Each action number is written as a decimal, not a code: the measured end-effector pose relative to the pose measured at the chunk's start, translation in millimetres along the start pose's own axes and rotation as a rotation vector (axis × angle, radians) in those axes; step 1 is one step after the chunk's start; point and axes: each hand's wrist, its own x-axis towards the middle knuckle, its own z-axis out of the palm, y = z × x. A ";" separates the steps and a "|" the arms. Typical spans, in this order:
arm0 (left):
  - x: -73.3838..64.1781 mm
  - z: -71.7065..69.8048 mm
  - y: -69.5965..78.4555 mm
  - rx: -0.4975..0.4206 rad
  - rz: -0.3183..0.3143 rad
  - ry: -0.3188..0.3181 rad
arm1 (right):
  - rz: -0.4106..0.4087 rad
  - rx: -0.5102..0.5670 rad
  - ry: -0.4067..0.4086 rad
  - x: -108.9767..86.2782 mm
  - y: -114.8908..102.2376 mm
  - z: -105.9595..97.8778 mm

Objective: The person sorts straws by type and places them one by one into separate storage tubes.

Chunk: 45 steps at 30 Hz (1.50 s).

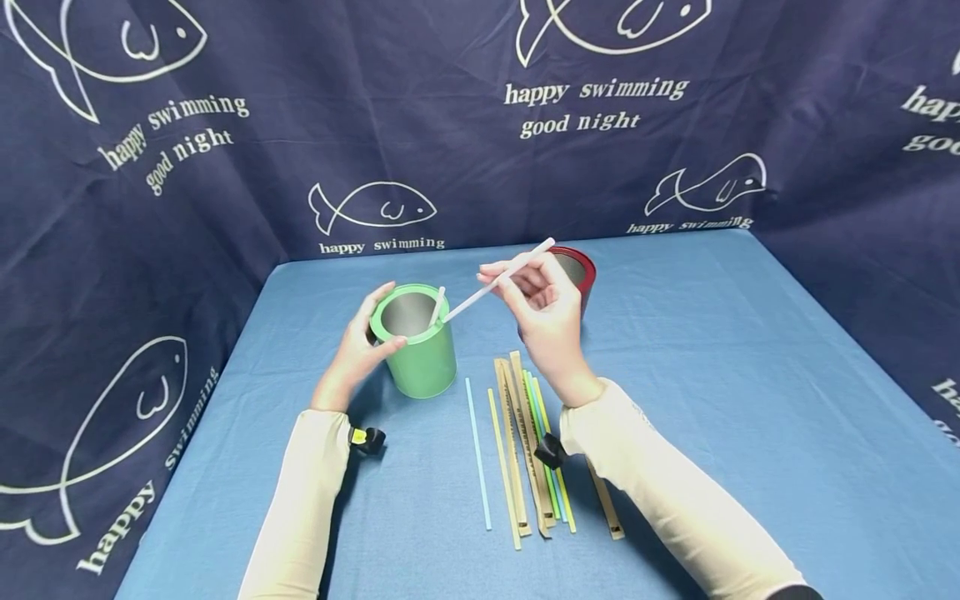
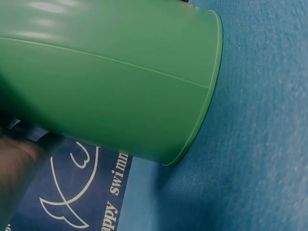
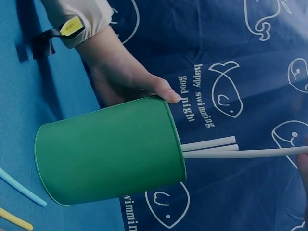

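Observation:
My left hand grips a green can near its top, thumb on the near side of the rim and fingers at the far left. White straws stick out of the can's mouth in the right wrist view; the head view shows one leaning on the inner right rim. Between the thumb and fingers of my right hand is another white straw, slanting down to the left. Its lower end is right at the can's rim. Green can wall fills much of the left wrist view.
Behind my right hand stands a red-rimmed can, partly hidden. Blue, yellow and green straws lie in front with several brown paper-wrapped straws. My right forearm passes over some of them. A dark printed cloth hangs behind the blue-covered table.

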 end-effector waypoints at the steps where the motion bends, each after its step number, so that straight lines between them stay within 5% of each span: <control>1: 0.3 0.1 -0.2 0.001 0.002 0.000 | -0.012 -0.005 -0.001 0.1 1.2 1.1; 20: 0.3 -0.6 -1.1 0.006 0.009 0.006 | -0.053 -0.132 -0.009 0.5 21.4 23.2; 45: 1.3 2.0 1.3 -0.003 0.024 0.007 | 0.097 -0.385 -0.072 -7.2 62.3 28.2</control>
